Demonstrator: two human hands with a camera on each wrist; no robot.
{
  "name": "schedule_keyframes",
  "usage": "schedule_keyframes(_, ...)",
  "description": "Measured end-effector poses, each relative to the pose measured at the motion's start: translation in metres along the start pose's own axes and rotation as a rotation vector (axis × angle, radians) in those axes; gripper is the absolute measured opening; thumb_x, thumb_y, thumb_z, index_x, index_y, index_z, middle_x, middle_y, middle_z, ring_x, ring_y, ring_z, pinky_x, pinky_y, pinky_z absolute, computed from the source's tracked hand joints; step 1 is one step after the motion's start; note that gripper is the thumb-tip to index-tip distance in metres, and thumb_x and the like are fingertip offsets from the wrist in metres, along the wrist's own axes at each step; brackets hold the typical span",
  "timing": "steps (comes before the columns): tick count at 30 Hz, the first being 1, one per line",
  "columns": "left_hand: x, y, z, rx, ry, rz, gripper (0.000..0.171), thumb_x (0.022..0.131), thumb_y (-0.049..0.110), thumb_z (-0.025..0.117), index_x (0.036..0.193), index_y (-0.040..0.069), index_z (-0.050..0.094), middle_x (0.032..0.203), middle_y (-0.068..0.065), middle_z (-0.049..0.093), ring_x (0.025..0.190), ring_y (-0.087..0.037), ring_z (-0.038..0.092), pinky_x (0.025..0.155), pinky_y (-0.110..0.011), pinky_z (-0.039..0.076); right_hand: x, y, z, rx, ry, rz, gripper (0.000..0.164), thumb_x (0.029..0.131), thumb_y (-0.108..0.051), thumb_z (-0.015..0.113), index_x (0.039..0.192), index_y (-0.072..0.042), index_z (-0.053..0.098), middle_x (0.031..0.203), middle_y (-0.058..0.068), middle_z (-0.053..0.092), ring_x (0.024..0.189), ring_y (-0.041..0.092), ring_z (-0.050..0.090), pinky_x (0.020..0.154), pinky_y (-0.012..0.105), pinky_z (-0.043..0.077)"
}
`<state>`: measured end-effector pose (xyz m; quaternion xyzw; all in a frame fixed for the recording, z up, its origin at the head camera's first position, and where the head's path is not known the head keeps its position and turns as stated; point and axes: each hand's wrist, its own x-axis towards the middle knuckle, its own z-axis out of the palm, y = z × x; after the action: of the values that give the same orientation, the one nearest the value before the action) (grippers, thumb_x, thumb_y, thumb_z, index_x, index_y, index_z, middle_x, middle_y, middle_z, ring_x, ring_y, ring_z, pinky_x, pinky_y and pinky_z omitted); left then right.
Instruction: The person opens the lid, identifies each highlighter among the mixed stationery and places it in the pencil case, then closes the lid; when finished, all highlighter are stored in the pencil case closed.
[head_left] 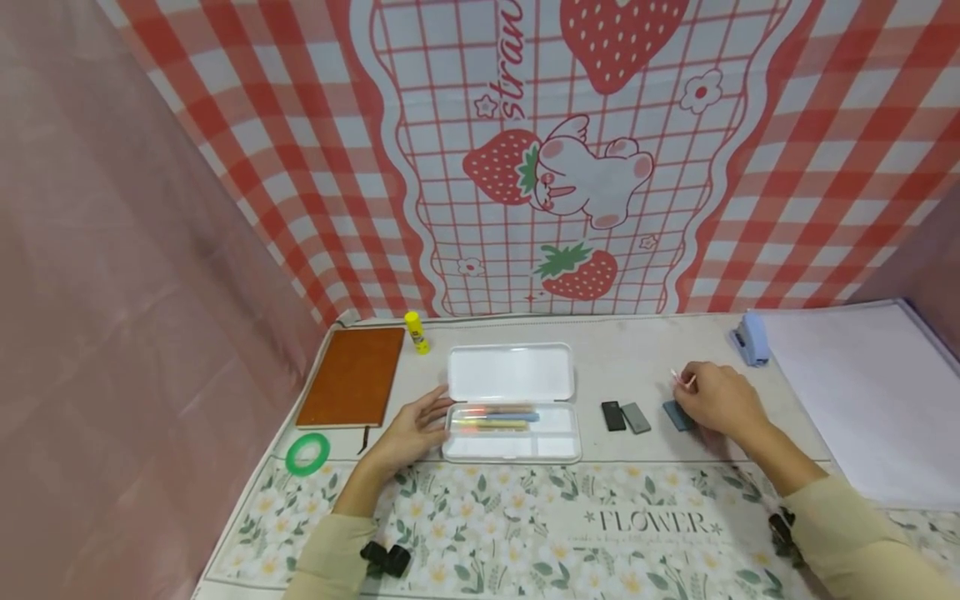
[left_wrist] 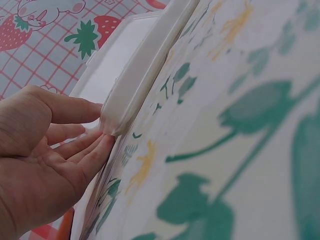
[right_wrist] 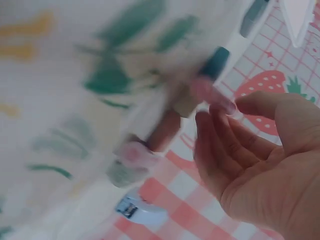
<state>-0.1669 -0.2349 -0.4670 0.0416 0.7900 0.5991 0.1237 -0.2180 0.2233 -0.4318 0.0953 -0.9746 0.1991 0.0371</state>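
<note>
Pink and slim, a pen [right_wrist: 212,95] sits at the fingertips of the right hand [head_left: 722,400], pinched between thumb and fingers, one end sticking out beyond them. The other fingers of that hand bend loosely beside it. The hand is above the table, partly covering a blue block [head_left: 677,416]. The right wrist view, blurred, also shows a brown block [right_wrist: 165,131] and a second pink item [right_wrist: 137,154] near the hand; what this item is, I cannot tell.

The left hand [head_left: 408,429] holds the near left end of a white case [head_left: 555,446], thumb on one side and fingertips on the other. The case is open, its lid [head_left: 510,372] lying back toward the wall, and several pens [head_left: 495,425] lie lengthwise inside, in the left part.

Between the right hand and the case lie a black block [head_left: 612,416] and a grey block [head_left: 636,418], side by side. Beyond the right hand stands a stapler [head_left: 752,339], next to a white sheet [head_left: 870,400]. Left of the case are a brown notebook [head_left: 352,377], a yellow glue stick [head_left: 416,333] and a green tape roll [head_left: 292,454].
</note>
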Motion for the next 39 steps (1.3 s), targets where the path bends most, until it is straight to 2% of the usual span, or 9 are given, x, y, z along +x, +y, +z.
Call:
schedule_keyframes(5, 0.0, -0.001, -0.001, -0.006, 0.008, -0.018, 0.075, 0.084, -0.009, 0.061, 0.148, 0.016, 0.032, 0.141, -0.012, 0.046, 0.133, -0.028, 0.041, 0.108, -0.039, 0.037, 0.001, -0.009, -0.014, 0.028, 0.041, -0.059, 0.024, 0.089, -0.016, 0.059, 0.099, 0.006, 0.062, 0.075, 0.013, 0.066, 0.051, 0.014, 0.052, 0.042, 0.027, 0.04)
schedule_keyframes(9, 0.0, 0.0, -0.002, -0.015, -0.003, -0.023, 0.076, 0.083, -0.011, 0.061, 0.149, 0.011, 0.029, 0.141, -0.015, 0.044, 0.133, -0.031, 0.039, 0.108, -0.041, 0.036, 0.006, -0.016, -0.026, 0.023, 0.063, -0.11, 0.025, 0.09, -0.015, 0.059, 0.102, 0.006, 0.062, 0.079, 0.015, 0.067, 0.054, 0.016, 0.053, 0.042, 0.027, 0.04)
schedule_keyframes(13, -0.006, 0.014, -0.002, -0.015, -0.024, -0.019, 0.076, 0.084, -0.011, 0.059, 0.149, 0.007, 0.025, 0.142, -0.018, 0.042, 0.134, -0.033, 0.037, 0.109, -0.042, 0.035, 0.014, -0.024, -0.032, 0.007, 0.067, -0.139, 0.024, 0.089, -0.015, 0.059, 0.101, 0.006, 0.062, 0.077, 0.014, 0.066, 0.052, 0.015, 0.052, 0.042, 0.027, 0.04)
schedule_keyframes(18, -0.01, 0.024, -0.001, -0.012, -0.017, -0.002, 0.073, 0.085, -0.01, 0.058, 0.149, 0.007, 0.026, 0.142, -0.018, 0.042, 0.134, -0.034, 0.037, 0.108, -0.042, 0.036, 0.022, -0.046, -0.033, -0.015, 0.04, -0.153, 0.026, 0.081, -0.014, 0.062, 0.099, 0.004, 0.063, 0.076, 0.01, 0.065, 0.053, 0.015, 0.05, 0.043, 0.027, 0.04)
schedule_keyframes(23, -0.005, 0.015, -0.002, -0.013, -0.013, -0.017, 0.073, 0.085, -0.011, 0.058, 0.149, 0.01, 0.028, 0.142, -0.016, 0.043, 0.134, -0.031, 0.038, 0.109, -0.043, 0.035, 0.028, -0.079, -0.023, 0.001, 0.0, -0.233, 0.028, 0.077, -0.01, 0.066, 0.103, 0.001, 0.064, 0.079, 0.008, 0.064, 0.056, 0.014, 0.05, 0.044, 0.026, 0.04)
schedule_keyframes(29, 0.002, -0.001, -0.005, -0.01, -0.025, 0.0, 0.074, 0.087, -0.007, 0.059, 0.15, 0.013, 0.026, 0.144, -0.014, 0.041, 0.136, -0.03, 0.035, 0.109, -0.042, 0.035, 0.034, -0.126, -0.002, 0.02, -0.011, -0.368, 0.024, 0.082, -0.009, 0.067, 0.105, -0.004, 0.067, 0.081, 0.005, 0.065, 0.057, 0.011, 0.051, 0.046, 0.024, 0.041)
schedule_keyframes(34, 0.003, -0.003, -0.005, -0.01, -0.04, 0.007, 0.073, 0.088, -0.005, 0.058, 0.15, 0.018, 0.027, 0.144, -0.01, 0.041, 0.136, -0.028, 0.035, 0.108, -0.038, 0.038, 0.035, -0.159, 0.013, 0.051, -0.055, -0.471, 0.022, 0.086, -0.012, 0.067, 0.107, -0.006, 0.067, 0.083, 0.003, 0.066, 0.064, 0.011, 0.055, 0.05, 0.023, 0.044)
schedule_keyframes(39, 0.002, -0.002, -0.003, -0.007, -0.038, 0.01, 0.073, 0.087, -0.006, 0.059, 0.149, 0.019, 0.028, 0.143, -0.009, 0.042, 0.135, -0.027, 0.036, 0.106, -0.036, 0.04, 0.038, -0.175, 0.024, 0.102, -0.099, -0.553, 0.017, 0.087, -0.013, 0.067, 0.103, -0.009, 0.068, 0.081, 0.001, 0.066, 0.064, 0.009, 0.058, 0.052, 0.022, 0.047)
